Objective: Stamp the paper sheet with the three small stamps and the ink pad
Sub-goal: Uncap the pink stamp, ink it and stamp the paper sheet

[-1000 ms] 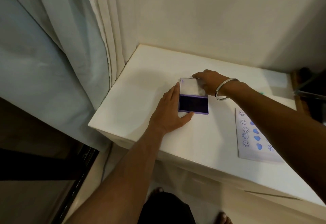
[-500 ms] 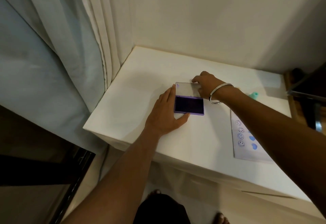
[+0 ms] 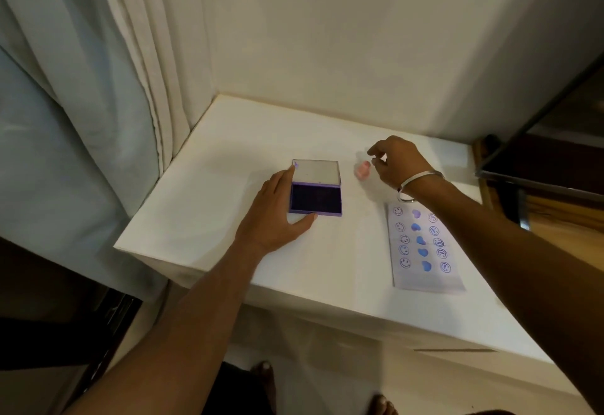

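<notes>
The left hand (image 3: 277,215) lies open on the tabletop (image 3: 209,212), bracing the open ink pad (image 3: 316,191) near its middle. The right hand (image 3: 397,161) hovers half-curled, empty, beside a pink stamp (image 3: 362,170). The stamped paper sheet (image 3: 425,248) lies by the front edge.

I can read no words or numbers anywhere. The white paper sheet (image 3: 425,251) carries only stamped blue signs: a column of smiley faces, a column of hearts, and round marks too blurred to read.
</notes>
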